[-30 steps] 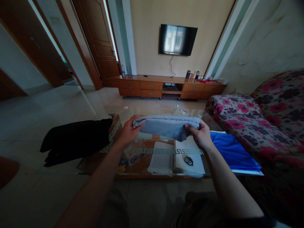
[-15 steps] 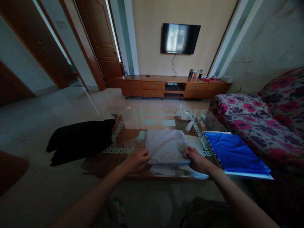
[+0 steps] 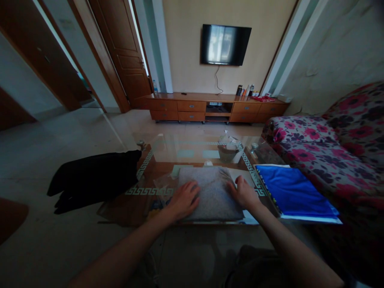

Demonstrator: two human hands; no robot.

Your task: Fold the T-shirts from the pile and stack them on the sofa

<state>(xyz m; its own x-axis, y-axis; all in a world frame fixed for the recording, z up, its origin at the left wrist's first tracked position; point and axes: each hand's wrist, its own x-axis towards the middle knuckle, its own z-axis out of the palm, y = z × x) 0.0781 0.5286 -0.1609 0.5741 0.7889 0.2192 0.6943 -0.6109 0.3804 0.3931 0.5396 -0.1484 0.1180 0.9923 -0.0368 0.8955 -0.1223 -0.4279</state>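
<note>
A folded grey cloth item (image 3: pixel 211 200), perhaps a garment, lies flat near the front edge of the glass coffee table (image 3: pixel 168 149). Spread over its left side is my left hand (image 3: pixel 185 200), palm down with the fingers stretched out. At the cloth's right side, my right hand (image 3: pixel 244 194) touches the upper surface with its fingers extended, and the fabric wrinkles slightly beside them. Folded black clothing (image 3: pixel 96 178) lies at the table's left end. On the right end rests a folded blue cloth (image 3: pixel 297 192) with a white edge.
A small dark basket (image 3: pixel 228 153) holding white scraps stands toward the far side of the table. The flower-patterned sofa (image 3: pixel 318 148) borders the right side. Beyond the table are a wooden TV cabinet (image 3: pixel 192 107) and a wall-mounted television (image 3: pixel 225 45).
The grey cloth has come down flat, closer to the table's front edge. My hands have gone from pinching its sides to resting on it with fingers extended. The view has shifted slightly.
</note>
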